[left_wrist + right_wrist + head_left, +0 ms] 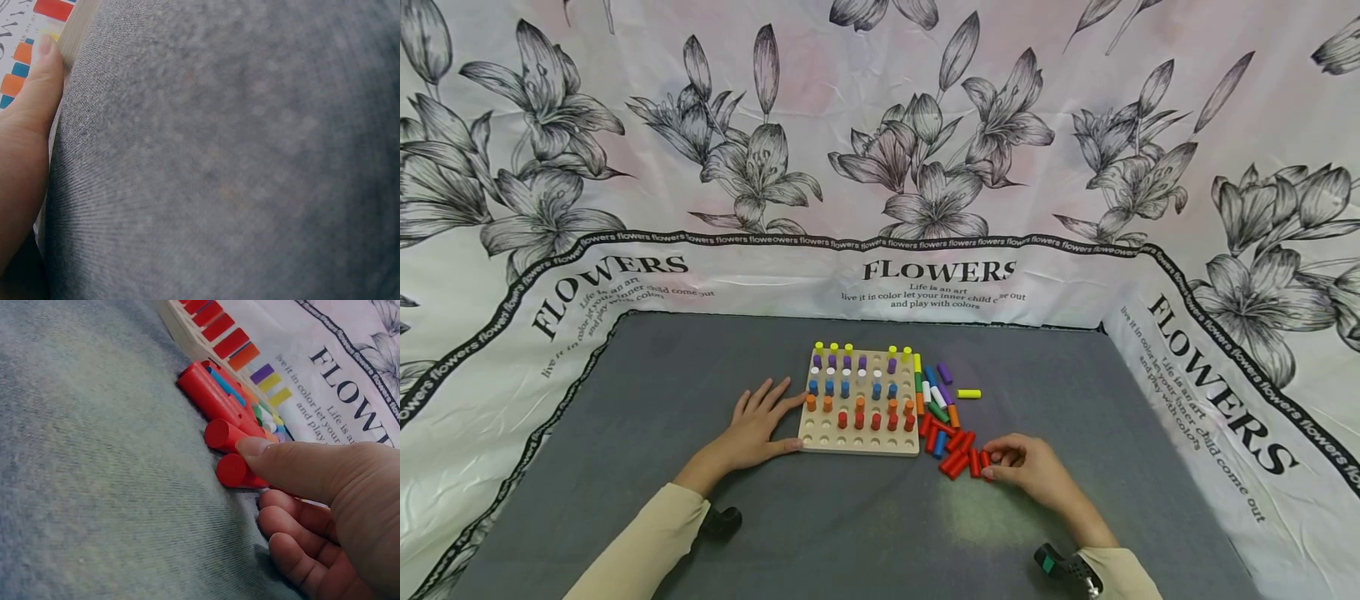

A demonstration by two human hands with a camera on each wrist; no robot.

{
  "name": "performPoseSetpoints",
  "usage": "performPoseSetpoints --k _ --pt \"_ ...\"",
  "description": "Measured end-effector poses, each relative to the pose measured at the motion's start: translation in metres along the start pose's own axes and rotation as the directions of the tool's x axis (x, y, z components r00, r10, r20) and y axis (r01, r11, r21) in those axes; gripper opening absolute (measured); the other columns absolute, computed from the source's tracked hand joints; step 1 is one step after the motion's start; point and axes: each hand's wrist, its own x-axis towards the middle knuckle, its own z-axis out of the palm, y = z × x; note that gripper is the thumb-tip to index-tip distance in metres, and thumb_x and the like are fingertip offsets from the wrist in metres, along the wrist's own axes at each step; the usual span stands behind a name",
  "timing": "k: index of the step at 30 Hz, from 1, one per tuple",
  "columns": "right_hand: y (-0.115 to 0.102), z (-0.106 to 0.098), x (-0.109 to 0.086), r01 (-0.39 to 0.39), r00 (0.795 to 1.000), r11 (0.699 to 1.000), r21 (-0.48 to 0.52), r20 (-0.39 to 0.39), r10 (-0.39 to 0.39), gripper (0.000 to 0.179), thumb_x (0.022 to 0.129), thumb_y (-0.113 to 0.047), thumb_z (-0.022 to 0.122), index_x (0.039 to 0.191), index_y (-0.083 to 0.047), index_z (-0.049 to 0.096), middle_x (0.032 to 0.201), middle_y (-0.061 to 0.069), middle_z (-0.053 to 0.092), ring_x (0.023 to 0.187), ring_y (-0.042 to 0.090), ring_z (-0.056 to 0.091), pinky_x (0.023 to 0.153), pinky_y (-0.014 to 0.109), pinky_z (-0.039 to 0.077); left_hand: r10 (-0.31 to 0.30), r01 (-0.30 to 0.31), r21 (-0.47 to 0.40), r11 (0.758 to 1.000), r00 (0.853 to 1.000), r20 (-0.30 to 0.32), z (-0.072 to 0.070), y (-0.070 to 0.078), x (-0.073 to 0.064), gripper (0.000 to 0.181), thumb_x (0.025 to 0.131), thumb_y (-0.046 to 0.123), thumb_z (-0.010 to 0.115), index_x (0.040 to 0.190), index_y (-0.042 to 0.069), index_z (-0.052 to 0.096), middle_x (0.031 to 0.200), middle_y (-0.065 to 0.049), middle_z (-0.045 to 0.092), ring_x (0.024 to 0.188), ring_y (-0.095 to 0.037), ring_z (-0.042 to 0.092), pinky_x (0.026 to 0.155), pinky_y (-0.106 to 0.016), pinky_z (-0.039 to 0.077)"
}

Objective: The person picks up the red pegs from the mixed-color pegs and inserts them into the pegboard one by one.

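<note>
A wooden pegboard (857,444) bears rows of yellow, purple, white, blue, orange and red pegs. My left hand (752,429) lies with fingers spread along its left side, the thumb and a fingertip at the edge. In the left wrist view the left thumb (40,84) overlaps the board's side (78,28). To the right of the board, my right hand (1026,468) pinches a red peg (987,465) at the end of a loose pile, thumb and forefinger on it. The right wrist view shows the right thumb (281,462) over two red pegs, its other fingers curled.
Loose red pegs (955,462) lie bunched by the board's right corner, with blue, white, green, orange and purple ones behind. One yellow peg (969,394) lies apart to the right. A grey cloth (700,350) covers the table; a flower-printed sheet (805,283) surrounds it.
</note>
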Motion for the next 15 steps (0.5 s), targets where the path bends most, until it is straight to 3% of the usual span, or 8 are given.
performPoseSetpoints --k 6,15 --pt "0.0011 -0.0011 0.0019 0.029 0.999 1.000 -0.004 -0.018 -0.029 0.036 0.080 -0.021 0.083 0.110 -0.004 0.072 0.086 0.006 0.069 0.068 0.002 0.058 0.060 0.022 0.049 0.000 0.000 -0.014 1.000 1.000 0.003 -0.0015 0.0027 -0.0004 0.078 0.087 0.050 0.070 0.153 0.023 0.039 0.165 -0.018 0.022 0.151 -0.048 0.014 0.115 -0.073 0.009" --pt "-0.0017 0.0000 0.0043 -0.015 1.000 1.000 -0.018 -0.027 0.015 0.035 0.082 -0.016 0.081 0.114 -0.006 0.071 0.090 0.005 0.071 0.071 0.003 0.061 0.061 0.023 0.051 -0.006 0.006 -0.002 1.000 1.000 -0.005 -0.0003 0.0019 0.0001 0.078 0.087 0.050 0.071 0.153 0.023 0.039 0.164 -0.017 0.023 0.151 -0.047 0.015 0.114 -0.073 0.009"
